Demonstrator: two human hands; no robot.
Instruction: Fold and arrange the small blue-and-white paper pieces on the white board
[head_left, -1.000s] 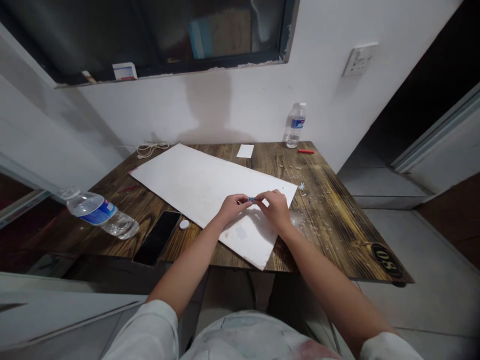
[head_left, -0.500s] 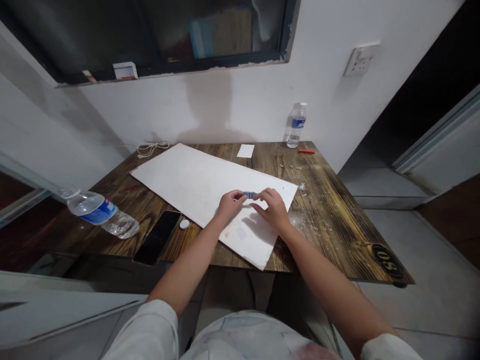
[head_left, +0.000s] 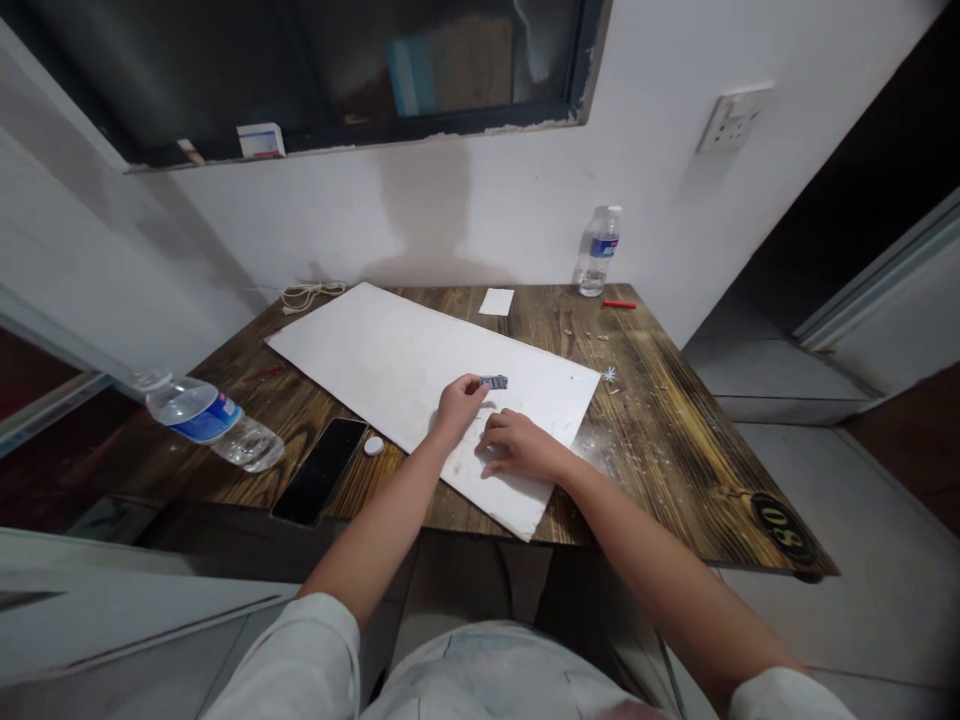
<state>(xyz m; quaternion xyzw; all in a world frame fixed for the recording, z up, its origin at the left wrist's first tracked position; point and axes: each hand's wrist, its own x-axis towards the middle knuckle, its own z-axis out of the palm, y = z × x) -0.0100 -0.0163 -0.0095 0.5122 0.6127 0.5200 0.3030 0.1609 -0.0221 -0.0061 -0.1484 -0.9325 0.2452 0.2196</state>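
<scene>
My left hand [head_left: 459, 408] pinches the left end of a small dark blue patterned piece [head_left: 495, 382], held just above the white board [head_left: 405, 350]. My right hand [head_left: 521, 446] is low over the board's right part, nearer to me, with its fingers bent and spread. A small light piece lay under that spot, and whether the fingertips touch it is hidden. The board lies slanted across the dark wooden table [head_left: 675, 460].
A clear bottle [head_left: 217, 422] lies at the left beside a black phone [head_left: 319, 472] and a white cap [head_left: 373, 446]. Another bottle [head_left: 601, 252] stands at the back near a red stick [head_left: 619, 304]. White paper [head_left: 496, 302] and a cable [head_left: 311, 292] lie along the wall.
My right hand has let go of the blue piece and moved down and left over the board. My left hand still holds the piece. The view has shifted slightly.
</scene>
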